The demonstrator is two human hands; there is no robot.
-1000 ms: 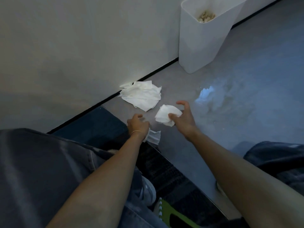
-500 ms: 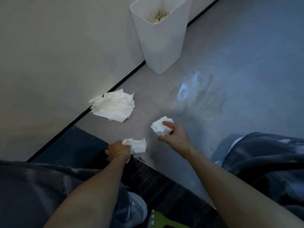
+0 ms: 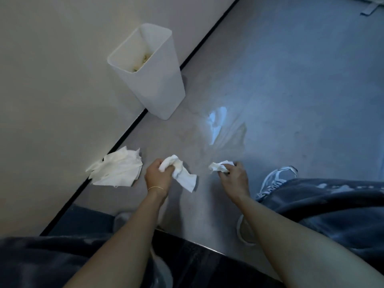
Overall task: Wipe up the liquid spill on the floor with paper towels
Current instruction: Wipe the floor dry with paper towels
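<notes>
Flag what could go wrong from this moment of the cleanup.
1. The wet sheen lies beyond both hands, near the sneaker; a shifted foot could slip or track it.
2. The right hand grips only a small paper-towel wad, which may smear rather than absorb.
3. The paper towel hanging from the left hand could drag liquid around.
</notes>
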